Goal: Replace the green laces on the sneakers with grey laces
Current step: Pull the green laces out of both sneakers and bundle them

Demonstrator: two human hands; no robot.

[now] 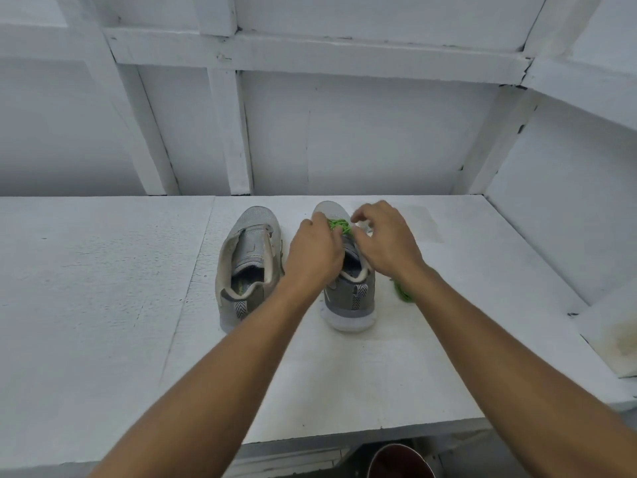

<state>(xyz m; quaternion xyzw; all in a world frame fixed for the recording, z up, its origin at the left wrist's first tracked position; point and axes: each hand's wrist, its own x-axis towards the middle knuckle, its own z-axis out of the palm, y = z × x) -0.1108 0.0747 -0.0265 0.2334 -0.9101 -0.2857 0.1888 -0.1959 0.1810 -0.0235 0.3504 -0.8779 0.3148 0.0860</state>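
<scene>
The left hand (315,251) pinches the green lace (339,225) on the sneaker (349,298); the grip of the right hand (386,240) is unclear; tugging could snag it.

White painted wall (379,139) at back edge w/ upright + cross beams (227,125). White bench top (103,305), seam (193,277) front-to-back, left of centre. Side wall (568,219) along rt edge, stained ledge (617,343) near front-rt corner. Dark red round container (400,460) under front edge.

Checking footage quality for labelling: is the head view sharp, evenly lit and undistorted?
Head view: soft even light, faint shadows, no glare; wide-angle lens bows the wall beams; left hand, right hand and green lace slightly blurred; the laceless sneaker sharper.
</scene>
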